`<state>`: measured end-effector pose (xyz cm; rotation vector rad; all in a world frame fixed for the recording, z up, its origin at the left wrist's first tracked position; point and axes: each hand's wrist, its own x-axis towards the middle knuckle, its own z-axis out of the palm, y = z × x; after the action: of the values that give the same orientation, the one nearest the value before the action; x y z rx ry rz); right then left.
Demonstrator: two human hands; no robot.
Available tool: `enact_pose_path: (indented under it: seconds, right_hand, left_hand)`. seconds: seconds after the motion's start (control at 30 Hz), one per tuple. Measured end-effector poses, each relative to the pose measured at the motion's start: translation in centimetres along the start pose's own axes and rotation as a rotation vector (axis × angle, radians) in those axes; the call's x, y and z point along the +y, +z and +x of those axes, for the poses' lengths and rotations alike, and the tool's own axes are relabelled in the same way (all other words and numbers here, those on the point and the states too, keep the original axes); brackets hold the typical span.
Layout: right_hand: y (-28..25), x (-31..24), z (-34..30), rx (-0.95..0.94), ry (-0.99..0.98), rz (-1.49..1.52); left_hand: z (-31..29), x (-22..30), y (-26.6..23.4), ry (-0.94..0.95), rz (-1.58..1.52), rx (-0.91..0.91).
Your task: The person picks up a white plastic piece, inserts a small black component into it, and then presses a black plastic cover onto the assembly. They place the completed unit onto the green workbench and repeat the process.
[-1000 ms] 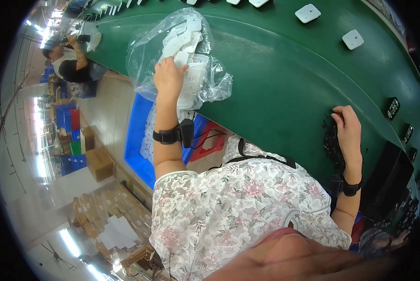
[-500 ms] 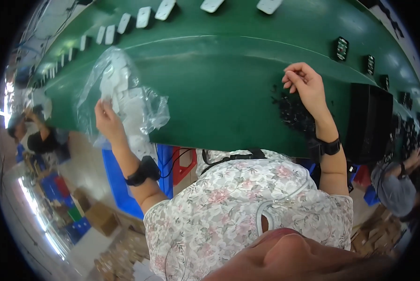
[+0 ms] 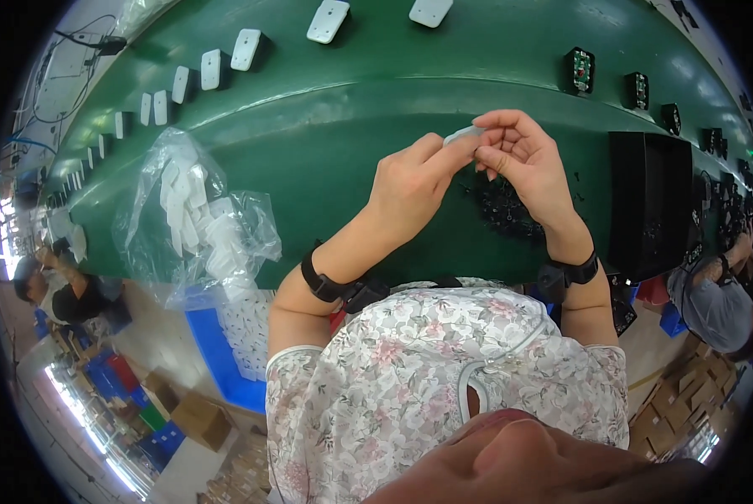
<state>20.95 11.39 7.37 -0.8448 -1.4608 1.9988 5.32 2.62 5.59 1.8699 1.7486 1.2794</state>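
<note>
My left hand is closed on a small white plastic cover, mostly hidden by the fingers, above the green table. Against it, the curled fingertips of my right hand are pinched together, and whatever they hold is too small to make out. Below my right hand lies a pile of small black parts. To the left, a clear plastic bag spreads over the table edge with many loose white covers in and around it.
A line of white covers on dark bases runs along the far side of the table. Black housings with circuit boards stand at the far right, beyond a black box. A blue bin sits under the left edge. People work on both sides.
My left hand has left the bag and come right, now with a white cover in it. The right hand has moved slightly left to meet it. The view has shifted a little.
</note>
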Motion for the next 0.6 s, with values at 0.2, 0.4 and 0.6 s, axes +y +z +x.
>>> enact_pose_path:
  seconds: [0.2, 0.4, 0.6]
  right_hand:
    - [-0.5, 0.5, 0.0, 0.017, 0.014, -0.018]
    - [0.3, 0.6, -0.6, 0.084, -0.450, -0.593]
    - [0.6, 0.6, -0.8, 0.146, -0.482, -0.655]
  left_hand:
    - [0.1, -0.4, 0.7, 0.006, -0.085, 0.027]
    - [0.1, 0.6, -0.6, -0.473, -0.554, -0.144]
    - [-0.1, 0.3, -0.2, -0.598, -0.873, -0.066]
